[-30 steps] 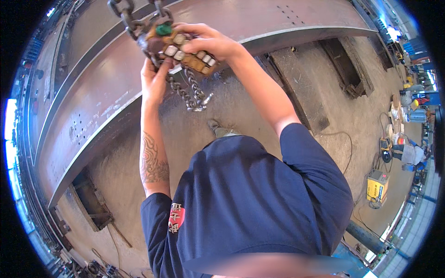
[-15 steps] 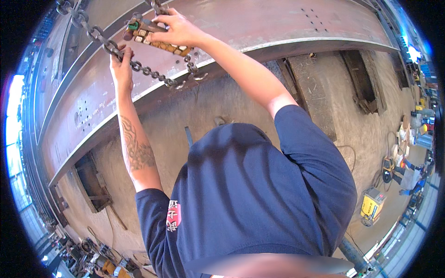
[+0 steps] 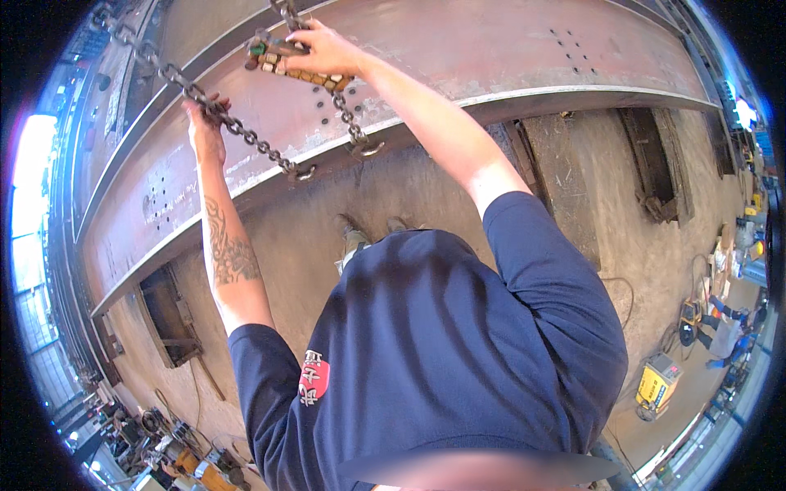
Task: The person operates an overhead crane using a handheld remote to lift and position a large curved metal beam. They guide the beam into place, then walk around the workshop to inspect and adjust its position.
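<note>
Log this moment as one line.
left hand: touching chain; right hand: holding button remote; steel beam: behind chain

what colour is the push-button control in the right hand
The control is dirty yellow with pale buttons; head view.

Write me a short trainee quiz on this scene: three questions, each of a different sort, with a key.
1. Which hand is on the push-button control?

2. True or false: the yellow machine is on the right side of the picture.

3. Pick one. What is at the lower end of the chain by the left hand?
A) a padlock
B) a hook
C) a bucket

Key:
1. The right hand.
2. True.
3. B.
</note>
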Demonstrator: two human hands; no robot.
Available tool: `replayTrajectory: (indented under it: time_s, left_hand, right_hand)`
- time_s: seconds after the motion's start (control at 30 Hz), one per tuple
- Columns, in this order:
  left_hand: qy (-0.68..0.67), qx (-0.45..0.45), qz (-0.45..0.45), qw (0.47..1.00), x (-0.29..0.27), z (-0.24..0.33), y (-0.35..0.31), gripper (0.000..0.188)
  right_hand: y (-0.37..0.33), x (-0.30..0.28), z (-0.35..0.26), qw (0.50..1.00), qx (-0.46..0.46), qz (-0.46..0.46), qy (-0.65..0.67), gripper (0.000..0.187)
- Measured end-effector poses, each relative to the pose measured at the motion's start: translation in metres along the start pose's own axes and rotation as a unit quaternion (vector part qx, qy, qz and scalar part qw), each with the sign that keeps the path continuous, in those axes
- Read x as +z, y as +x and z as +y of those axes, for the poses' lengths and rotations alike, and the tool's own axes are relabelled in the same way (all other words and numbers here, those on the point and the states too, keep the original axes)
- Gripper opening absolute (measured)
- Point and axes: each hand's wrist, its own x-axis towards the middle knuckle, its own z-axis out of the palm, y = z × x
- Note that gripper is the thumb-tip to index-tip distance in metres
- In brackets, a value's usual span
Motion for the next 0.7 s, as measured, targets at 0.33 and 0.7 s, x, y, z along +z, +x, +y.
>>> replayTrajectory:
  time_s: [0.33, 0.7]
  left_hand:
    - [-0.089, -0.156, -0.195, 0.964, -0.012, -0.012, -0.011, 0.061]
    - [-0.104, -0.103, -0.287, 0.947, 0.086, -0.059, -0.003, 0.080]
  right_hand:
    - [-0.093, -0.013, -0.072, 0.999, -0.031, -0.028, 0.020, 0.059]
    - [-0.080, 0.004, -0.094, 0.991, 0.013, -0.085, 0.100, 0.054]
